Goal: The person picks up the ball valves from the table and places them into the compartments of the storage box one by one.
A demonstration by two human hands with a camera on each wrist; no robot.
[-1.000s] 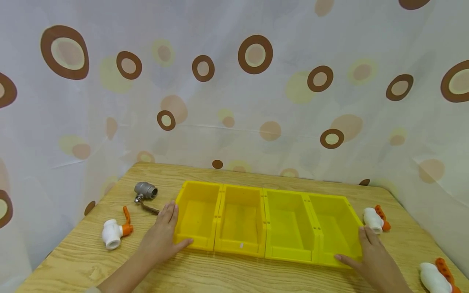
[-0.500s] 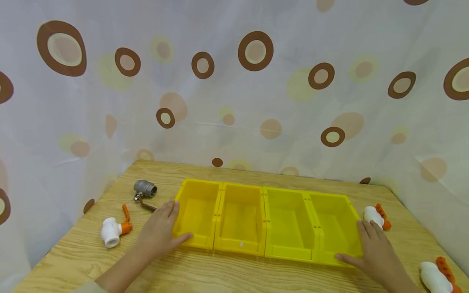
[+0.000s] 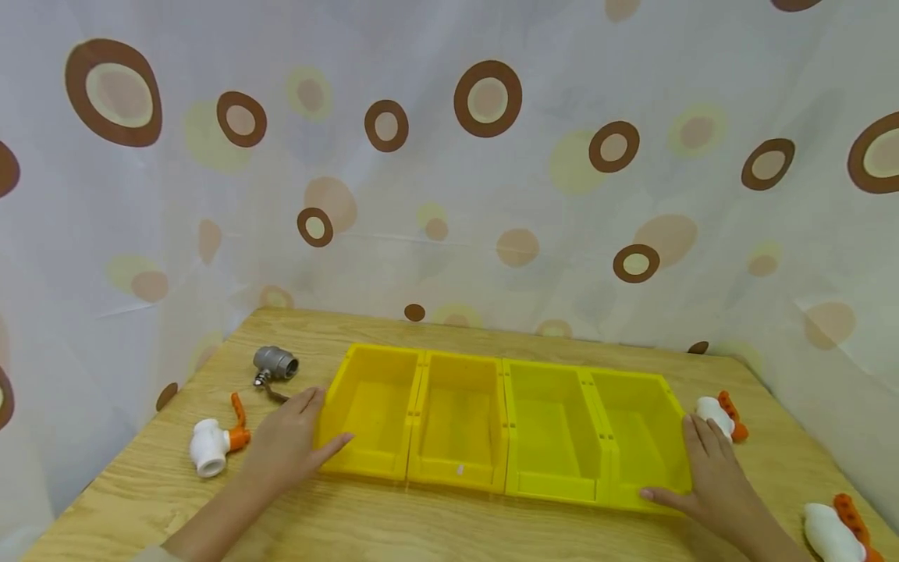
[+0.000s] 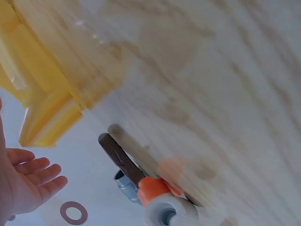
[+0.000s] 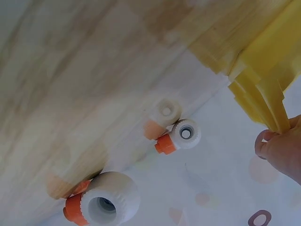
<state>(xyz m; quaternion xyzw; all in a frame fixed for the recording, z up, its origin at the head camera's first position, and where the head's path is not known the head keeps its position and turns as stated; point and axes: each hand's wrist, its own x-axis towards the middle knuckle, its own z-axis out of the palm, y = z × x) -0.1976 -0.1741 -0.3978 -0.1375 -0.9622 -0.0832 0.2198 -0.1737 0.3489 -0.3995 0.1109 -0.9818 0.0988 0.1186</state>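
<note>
Several yellow bins (image 3: 460,474) stand joined side by side on the wooden table. At their left end, my left hand (image 3: 284,445) is spread with the thumb apart over the front corner. The left wrist view has this hand (image 4: 30,183) with loose fingers, a gap between them and the yellow bin (image 4: 42,66). My right hand (image 3: 719,480) grips the right end, thumb on the front rim and fingers along the side. In the right wrist view the right hand (image 5: 284,148) pinches the edge of the yellow bin (image 5: 268,66).
Left of the bins lie a grey metal valve (image 3: 275,363) with a dark lever and a white valve (image 3: 209,448) with an orange handle. Two more white valves (image 3: 713,414) (image 3: 832,535) lie at the right. A patterned curtain (image 3: 449,187) hangs behind the table (image 3: 393,531).
My left hand has shifted slightly left, away from the end of the bins. My right hand stays on the right end, and the bins have barely moved.
</note>
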